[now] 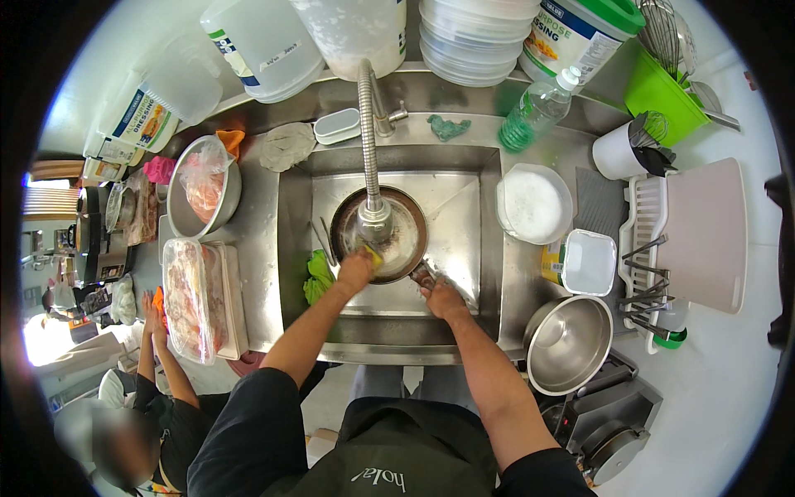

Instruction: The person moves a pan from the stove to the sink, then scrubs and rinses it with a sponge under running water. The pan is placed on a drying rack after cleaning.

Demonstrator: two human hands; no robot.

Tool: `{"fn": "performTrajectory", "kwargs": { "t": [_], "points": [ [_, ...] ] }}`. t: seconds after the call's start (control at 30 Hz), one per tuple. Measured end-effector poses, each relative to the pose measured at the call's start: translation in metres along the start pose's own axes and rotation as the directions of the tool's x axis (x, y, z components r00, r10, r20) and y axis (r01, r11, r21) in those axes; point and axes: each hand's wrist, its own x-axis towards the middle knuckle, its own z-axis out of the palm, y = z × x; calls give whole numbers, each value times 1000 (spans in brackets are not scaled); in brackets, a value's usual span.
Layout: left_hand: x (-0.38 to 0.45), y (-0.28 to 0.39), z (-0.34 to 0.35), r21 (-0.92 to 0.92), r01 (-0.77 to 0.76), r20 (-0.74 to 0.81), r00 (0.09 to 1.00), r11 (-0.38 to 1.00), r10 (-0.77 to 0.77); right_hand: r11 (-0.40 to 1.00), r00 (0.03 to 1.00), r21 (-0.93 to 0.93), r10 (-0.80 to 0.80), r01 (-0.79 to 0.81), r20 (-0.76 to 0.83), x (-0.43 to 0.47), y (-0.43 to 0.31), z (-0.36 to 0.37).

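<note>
A dark-rimmed frying pan [407, 248] lies in the stainless steel sink [397, 330], right under the faucet's spray head [375, 222]. Its inner surface looks wet and worn. My right hand [445, 298] grips the pan's handle [422, 274] at the lower right. In my left hand [356, 272] is a yellow sponge [373, 256], pressed to the left part of the pan. Left of the pan, metal tongs [324, 239] lean in the basin beside a bright green cloth [318, 278].
A bowl of suds [534, 204] and a steel bowl [567, 345] stand right of the basin. A bottle of green liquid [535, 115] is behind. On the left are a bowl with bagged meat [233, 192] and a wrapped meat tray [192, 301]. A co-worker [180, 410] stands at left.
</note>
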Motion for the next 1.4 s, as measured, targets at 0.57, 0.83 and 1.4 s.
{"fn": "performTrajectory", "kwargs": {
  "t": [0.57, 0.83, 1.4],
  "points": [
    [25, 23, -16, -220, -136, 134, 977, 966, 168, 996, 987, 0, -93, 94, -129, 3, 3, 3],
    [70, -53, -31, 481, -88, -402, 862, 872, 309, 994, 994, -78, -85, 79, -74, 8, 5, 5],
    [132, 55, 12, -363, -97, -505, 856, 927, -108, 998, 998, -33, -46, 45, -31, 4, -1, 4]
  ]
}}
